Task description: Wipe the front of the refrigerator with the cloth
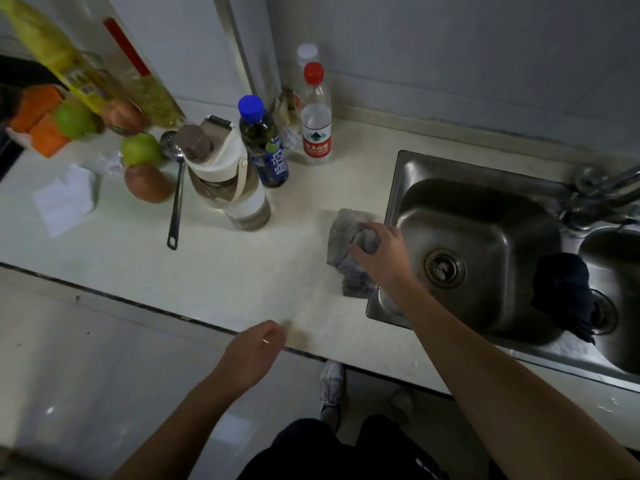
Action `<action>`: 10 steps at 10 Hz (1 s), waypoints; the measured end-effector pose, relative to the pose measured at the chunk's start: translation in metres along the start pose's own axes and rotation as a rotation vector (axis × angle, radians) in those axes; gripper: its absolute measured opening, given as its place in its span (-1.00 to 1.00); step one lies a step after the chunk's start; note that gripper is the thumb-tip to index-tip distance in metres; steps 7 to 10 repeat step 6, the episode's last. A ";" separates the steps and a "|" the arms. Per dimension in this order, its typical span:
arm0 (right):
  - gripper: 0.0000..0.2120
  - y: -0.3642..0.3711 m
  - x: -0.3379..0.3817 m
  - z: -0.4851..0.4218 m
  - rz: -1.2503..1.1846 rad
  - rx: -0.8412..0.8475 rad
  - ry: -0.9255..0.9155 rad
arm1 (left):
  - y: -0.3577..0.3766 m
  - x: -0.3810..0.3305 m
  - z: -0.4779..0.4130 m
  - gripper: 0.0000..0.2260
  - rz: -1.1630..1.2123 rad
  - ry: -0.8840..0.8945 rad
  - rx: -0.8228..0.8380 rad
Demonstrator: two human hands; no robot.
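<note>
A crumpled grey cloth (341, 244) lies on the pale countertop (225, 271) just left of the steel sink. My right hand (381, 251) rests on the cloth with its fingers closed around a bunched fold. My left hand (252, 351) hovers at the counter's front edge, fingers loosely curled, holding nothing. A white refrigerator (187, 46) stands at the back left, behind the counter; only its lower part shows.
A double steel sink (485, 216) with a tap fills the right side, a dark cloth (561, 292) draped over its divider. Bottles (315, 119), a capped flask (225, 174), a ladle (175, 202), apples and oil bottles crowd the counter's back left. Floor tiles lie below.
</note>
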State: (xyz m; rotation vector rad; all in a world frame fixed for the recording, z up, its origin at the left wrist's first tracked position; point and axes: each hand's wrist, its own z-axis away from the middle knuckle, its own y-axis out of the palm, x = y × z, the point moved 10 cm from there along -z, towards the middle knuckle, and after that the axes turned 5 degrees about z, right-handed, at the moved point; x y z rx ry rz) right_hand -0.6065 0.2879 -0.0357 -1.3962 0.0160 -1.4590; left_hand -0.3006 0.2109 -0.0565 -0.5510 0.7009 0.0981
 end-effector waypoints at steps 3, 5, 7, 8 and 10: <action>-0.49 0.002 -0.001 0.025 0.248 0.048 -0.118 | 0.008 0.006 0.004 -0.80 -0.120 0.024 0.013; -0.47 -0.015 -0.008 0.037 0.165 0.116 0.017 | 0.018 0.017 0.015 -0.76 -0.103 0.000 -0.001; -0.61 -0.025 -0.041 0.073 0.049 0.076 0.118 | 0.020 0.022 0.017 -0.78 -0.034 0.001 -0.019; -0.61 -0.025 -0.041 0.073 0.049 0.076 0.118 | 0.020 0.022 0.017 -0.78 -0.034 0.001 -0.019; -0.61 -0.025 -0.041 0.073 0.049 0.076 0.118 | 0.020 0.022 0.017 -0.78 -0.034 0.001 -0.019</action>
